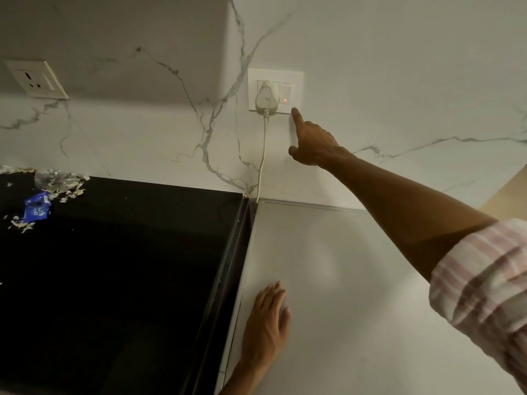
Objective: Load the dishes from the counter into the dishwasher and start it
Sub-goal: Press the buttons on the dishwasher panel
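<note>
White marble-look wall (385, 67) with grey veins fills the upper field; below it, a black counter (119, 266) at 8 o'clock and a pale grey appliance top (356, 295) at 5 o'clock, butted edge to edge.

Hidden or unclear: we see no dishes, and no dishwasher door or controls. We cannot tell whether the grey top belongs to the dishwasher. The white cord (263, 161) drops from the plug (266, 96) and vanishes into the gap between counter and grey top. Our right sleeve (484, 280) (pink and white checks) is cut off at the 4 o'clock edge; the left forearm leaves the frame at 6 o'clock.

Hands: our right hand (312, 143) points up with the index finger straight, the other fingers curled and holding nothing. Its tip lies at the lower right corner of the socket plate (275, 89), just below the switch (286, 94), which shows a red light; whether fingertip and plate touch we cannot tell. Our left hand (266, 323) lies flat, fingers straight and together, palm down on the grey top near its left edge.

Around: a second socket plate (37, 79), nothing plugged in, sits at 10 o'clock in shadow. Beneath it on the counter's far left lie a crumpled blue wrapper (35, 209), clear plastic (52, 178) and pale scraps (20, 223), too small to identify.
</note>
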The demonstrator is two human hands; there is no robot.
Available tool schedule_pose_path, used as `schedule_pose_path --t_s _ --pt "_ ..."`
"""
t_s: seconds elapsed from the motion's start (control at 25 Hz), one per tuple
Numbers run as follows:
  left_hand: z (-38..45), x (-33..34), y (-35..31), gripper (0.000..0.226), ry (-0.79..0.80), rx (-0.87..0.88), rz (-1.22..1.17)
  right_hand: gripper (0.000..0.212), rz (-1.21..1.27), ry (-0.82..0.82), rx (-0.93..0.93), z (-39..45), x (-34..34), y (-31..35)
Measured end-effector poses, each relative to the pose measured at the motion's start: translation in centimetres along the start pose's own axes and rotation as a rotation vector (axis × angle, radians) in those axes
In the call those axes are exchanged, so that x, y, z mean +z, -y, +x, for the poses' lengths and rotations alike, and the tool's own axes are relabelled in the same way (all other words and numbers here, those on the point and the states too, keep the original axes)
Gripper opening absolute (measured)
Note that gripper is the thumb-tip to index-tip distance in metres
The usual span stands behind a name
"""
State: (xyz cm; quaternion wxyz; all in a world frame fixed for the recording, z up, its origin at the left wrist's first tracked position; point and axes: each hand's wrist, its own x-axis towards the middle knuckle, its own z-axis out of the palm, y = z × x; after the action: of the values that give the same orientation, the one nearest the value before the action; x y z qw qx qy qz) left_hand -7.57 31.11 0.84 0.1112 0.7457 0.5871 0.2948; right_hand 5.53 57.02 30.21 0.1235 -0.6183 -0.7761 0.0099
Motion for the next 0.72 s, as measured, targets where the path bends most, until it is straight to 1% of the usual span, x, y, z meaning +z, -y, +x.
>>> schedule_pose_path --t_s 0.12,0.4,0.72 --pt "0.0 0.1 0.0 0.042 -0.012 0.006 0.003 0.098 -0.031 -0.021 -0.022 1.2 -0.8 0.3" --pt "-0.1 0.2 0.1 0.040 -0.064 0.020 0.000 0.106 -0.134 -0.063 -0.008 2.2 -0.6 1.1" --pt "-0.1 0.4 0.1 0.040 -0.080 0.022 -0.002 0.114 -0.158 -0.100 0.062 2.9 0.1 2.0"
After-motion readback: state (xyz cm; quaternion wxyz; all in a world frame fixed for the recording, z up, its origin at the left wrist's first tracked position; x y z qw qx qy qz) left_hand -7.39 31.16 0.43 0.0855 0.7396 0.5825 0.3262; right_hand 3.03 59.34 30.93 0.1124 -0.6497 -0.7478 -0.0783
